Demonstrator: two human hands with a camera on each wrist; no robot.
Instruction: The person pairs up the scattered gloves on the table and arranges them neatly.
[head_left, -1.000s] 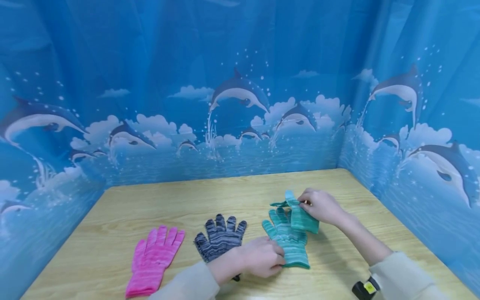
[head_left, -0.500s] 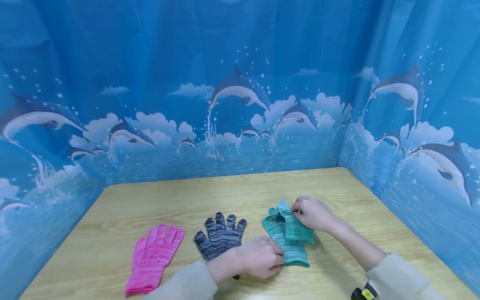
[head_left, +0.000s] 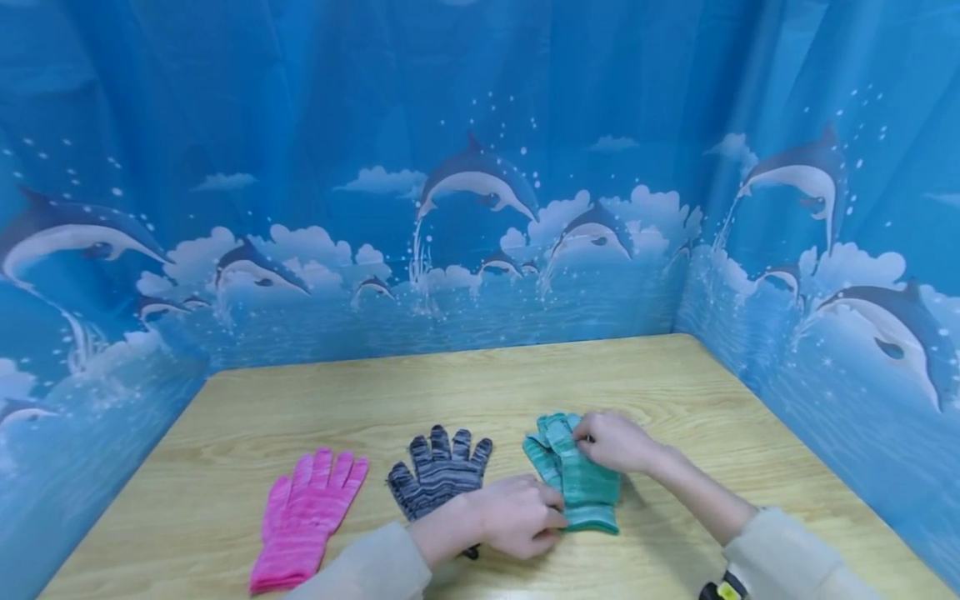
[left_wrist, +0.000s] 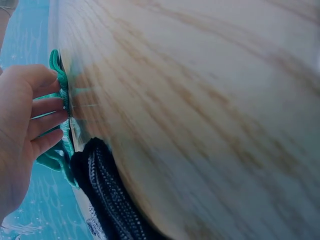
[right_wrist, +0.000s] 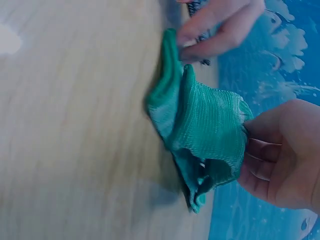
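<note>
Two green striped gloves lie one over the other at the right of the table in the head view. My right hand (head_left: 613, 442) pinches the upper green glove (right_wrist: 215, 122) near its finger end, and its cuff side stands up off the lower one in the right wrist view. At the cuff of the lower green glove (head_left: 592, 518), the fingertips of my left hand (head_left: 521, 517) touch the edge; in the left wrist view its fingers (left_wrist: 47, 120) are fairly straight. Partly under my left forearm lies a dark grey striped glove (head_left: 442, 475).
A pink glove (head_left: 307, 517) lies flat at the left of the wooden table (head_left: 337, 400). Blue curtains (head_left: 337, 108) printed with dolphins stand along the back and sides. A black device with a yellow mark (head_left: 723, 590) sits at my right wrist.
My right hand has come down and slightly left, laying the upper green glove over the lower one, which it now mostly covers. The left hand has stayed at the cuff.
</note>
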